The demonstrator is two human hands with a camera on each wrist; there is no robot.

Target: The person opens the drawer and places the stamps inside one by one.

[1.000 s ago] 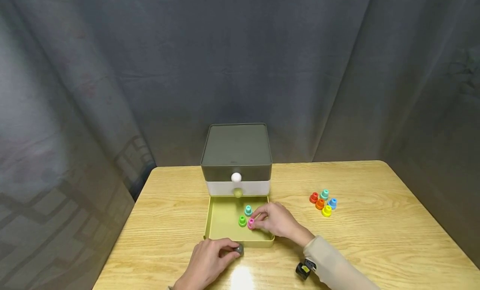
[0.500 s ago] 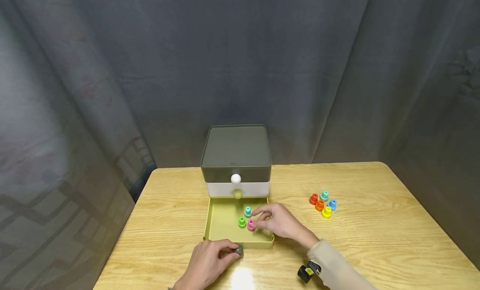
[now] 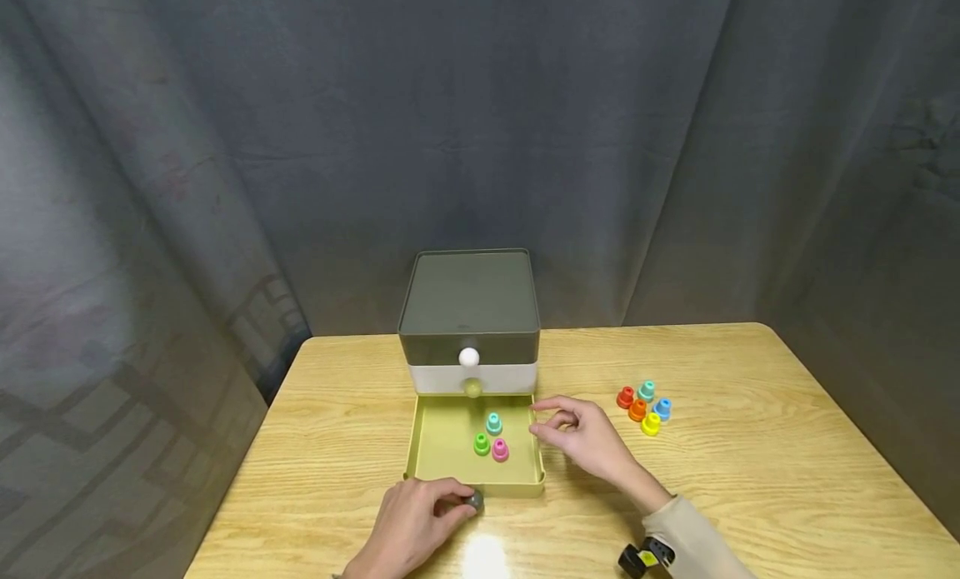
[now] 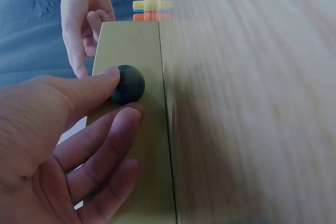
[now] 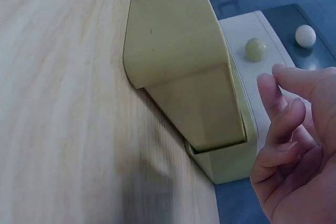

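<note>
My left hand [image 3: 416, 521] pinches the dark round knob [image 4: 129, 84] on the front of the pulled-out yellow-green drawer [image 3: 442, 471], thumb on one side and fingers on the other. Over the drawer's right edge, my right hand [image 3: 588, 439] holds nothing, its thumb and index finger apart. Inside the drawer stand three small ring-shaped stepped pieces: a teal one [image 3: 493, 424], a green one [image 3: 482, 445] and a pink one [image 3: 500, 451]. The right wrist view shows the right hand [image 5: 299, 145] beside the drawer's side wall.
The small chest [image 3: 468, 296] has a dark top drawer with a white knob [image 3: 468, 357] and a white middle one with a yellow-green knob [image 3: 472, 387]. Several similar pieces, including a red [image 3: 626, 398] and a yellow one [image 3: 651, 425], stand on the wooden table [image 3: 750, 462] at right.
My right hand has let go of the pink piece and moved right, to the drawer's edge. The pink piece stays in the drawer. My left hand keeps its hold on the knob.
</note>
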